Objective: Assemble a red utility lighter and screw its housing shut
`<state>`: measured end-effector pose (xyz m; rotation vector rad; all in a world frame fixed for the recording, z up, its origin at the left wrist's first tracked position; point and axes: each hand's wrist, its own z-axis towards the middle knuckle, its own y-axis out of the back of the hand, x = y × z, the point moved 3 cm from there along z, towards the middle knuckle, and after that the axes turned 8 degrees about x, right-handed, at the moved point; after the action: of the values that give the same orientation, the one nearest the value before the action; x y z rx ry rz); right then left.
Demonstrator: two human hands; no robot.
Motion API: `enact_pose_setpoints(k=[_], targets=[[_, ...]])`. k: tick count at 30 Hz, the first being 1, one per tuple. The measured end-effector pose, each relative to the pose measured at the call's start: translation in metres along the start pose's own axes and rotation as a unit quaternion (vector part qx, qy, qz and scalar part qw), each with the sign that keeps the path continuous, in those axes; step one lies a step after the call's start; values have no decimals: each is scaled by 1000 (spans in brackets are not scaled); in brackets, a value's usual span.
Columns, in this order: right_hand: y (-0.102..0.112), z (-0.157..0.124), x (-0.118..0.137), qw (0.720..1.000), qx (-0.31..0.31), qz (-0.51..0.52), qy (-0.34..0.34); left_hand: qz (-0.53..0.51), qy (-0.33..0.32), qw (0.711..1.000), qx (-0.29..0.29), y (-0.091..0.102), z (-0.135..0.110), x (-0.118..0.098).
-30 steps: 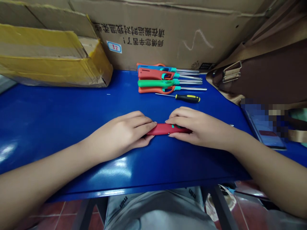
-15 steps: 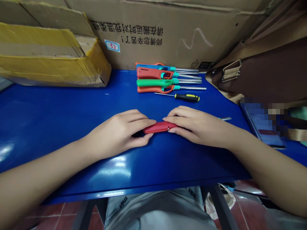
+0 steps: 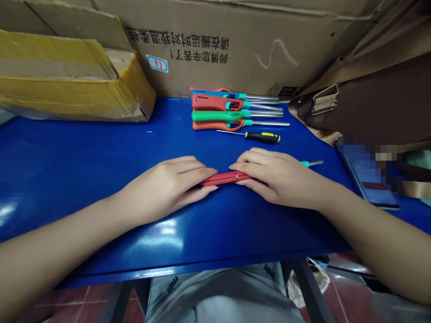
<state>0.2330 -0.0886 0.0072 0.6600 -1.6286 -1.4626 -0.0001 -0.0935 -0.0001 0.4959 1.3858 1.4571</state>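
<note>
Between my two hands is a red long-nosed lighter (image 3: 224, 177), lying sideways just above or on the blue table. My left hand (image 3: 177, 184) pinches its rounded handle end between thumb and fingers. Further along, my right hand (image 3: 271, 175) grips the lighter's middle and hides its trigger part. A dark seam and a small pale spot show along the red body. Past my right wrist sticks out a turquoise collar with a metal tube (image 3: 313, 163), in line with the red body.
Several coloured lighters (image 3: 218, 114) lie in a stack at the back, with a black-yellow screwdriver (image 3: 263, 137) in front. A taped carton (image 3: 134, 96) stands back left, against a large cardboard panel (image 3: 202, 22). At right are a phone (image 3: 377, 188) and a brown bag (image 3: 377, 98).
The red lighter has rolled slightly, so its seam shows as a wider dark line. My left thumb has shifted a little, and more of the turquoise collar shows past my right wrist.
</note>
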Motion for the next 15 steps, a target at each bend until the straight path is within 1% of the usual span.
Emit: enact_pose_setpoints(k=[8, 15], targets=[[2, 0, 4, 1000, -7, -10, -17, 19, -2, 1000, 0, -1, -1, -4], [2, 0, 5, 1000, 2, -8, -27, 18, 13, 1000, -6, 1, -1, -7]])
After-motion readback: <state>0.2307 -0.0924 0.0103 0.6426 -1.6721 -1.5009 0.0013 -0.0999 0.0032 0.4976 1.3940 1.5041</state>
